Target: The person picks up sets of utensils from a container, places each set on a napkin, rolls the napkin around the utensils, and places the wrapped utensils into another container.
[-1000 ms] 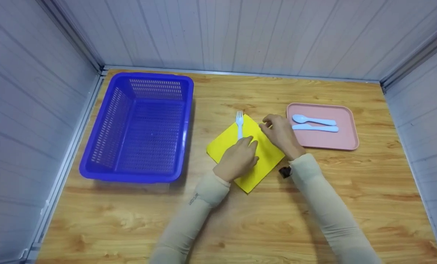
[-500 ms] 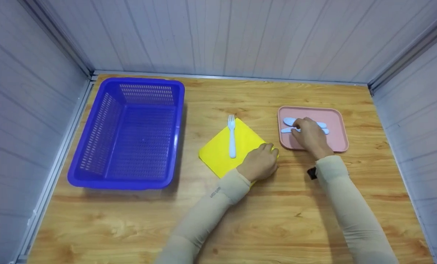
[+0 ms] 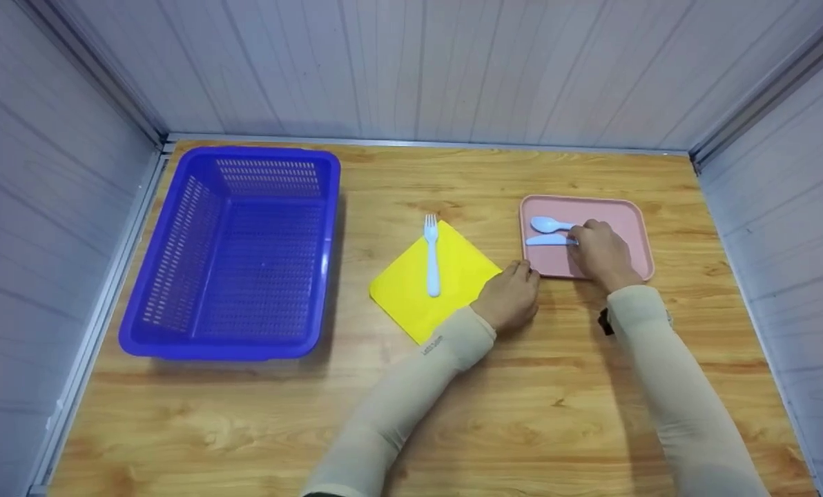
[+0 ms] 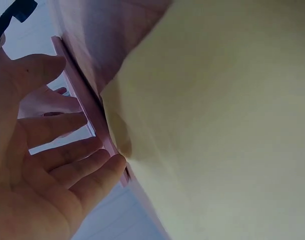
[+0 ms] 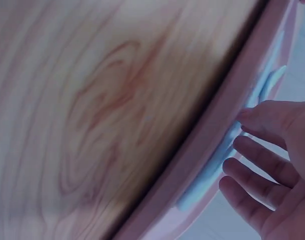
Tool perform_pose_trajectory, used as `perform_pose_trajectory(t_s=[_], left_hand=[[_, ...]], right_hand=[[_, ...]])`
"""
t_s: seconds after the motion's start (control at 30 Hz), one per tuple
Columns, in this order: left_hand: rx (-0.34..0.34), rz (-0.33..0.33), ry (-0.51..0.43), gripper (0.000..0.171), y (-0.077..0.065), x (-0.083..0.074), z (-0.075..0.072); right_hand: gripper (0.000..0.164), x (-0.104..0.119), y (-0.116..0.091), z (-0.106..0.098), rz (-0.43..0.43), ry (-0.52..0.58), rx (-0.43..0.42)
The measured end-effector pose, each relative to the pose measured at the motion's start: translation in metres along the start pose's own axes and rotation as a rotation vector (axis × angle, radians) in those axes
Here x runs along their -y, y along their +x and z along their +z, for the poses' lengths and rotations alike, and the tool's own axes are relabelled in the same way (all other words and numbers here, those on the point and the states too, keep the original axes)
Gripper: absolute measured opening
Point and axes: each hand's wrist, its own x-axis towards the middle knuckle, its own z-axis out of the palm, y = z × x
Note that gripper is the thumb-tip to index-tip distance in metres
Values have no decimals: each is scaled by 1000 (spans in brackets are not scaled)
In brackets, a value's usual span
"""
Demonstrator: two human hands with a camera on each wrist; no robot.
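My right hand (image 3: 601,255) reaches over the pink tray (image 3: 636,241), fingers at the handles of a light blue knife (image 3: 549,239) and spoon (image 3: 544,223). In the right wrist view its thumb touches a light blue handle (image 5: 200,187), with the other fingers spread loosely alongside. My left hand (image 3: 510,295) covers the right corner of a yellow napkin (image 3: 411,283). Its relaxed fingers (image 4: 70,150) reach the tray's near left corner in the left wrist view. A light blue fork (image 3: 432,266) lies on the napkin, tines past its far edge.
A large blue plastic basket (image 3: 263,266) stands at the left of the wooden table (image 3: 246,428). Pale panel walls (image 3: 411,69) close in the back and both sides.
My left hand has moved right from the fork's handle to the tray's edge. My right hand has gone from the napkin to the cutlery on the tray. The fork stays on the napkin.
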Motion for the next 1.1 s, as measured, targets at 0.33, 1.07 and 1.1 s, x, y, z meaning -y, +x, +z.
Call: perform_pose_trajectory(t_s=[0.33, 1.07, 1.1], left_hand=[[-31, -34, 53, 50, -1, -2, -1], [-116, -73, 39, 38, -37, 8, -3], [-114, -83, 31, 38, -45, 10, -5]], right_hand=[[17, -7, 2, -3, -90, -85, 7], [16, 31, -12, -11, -292, 35, -110], [16, 38, -12, -12, -272, 72, -93]])
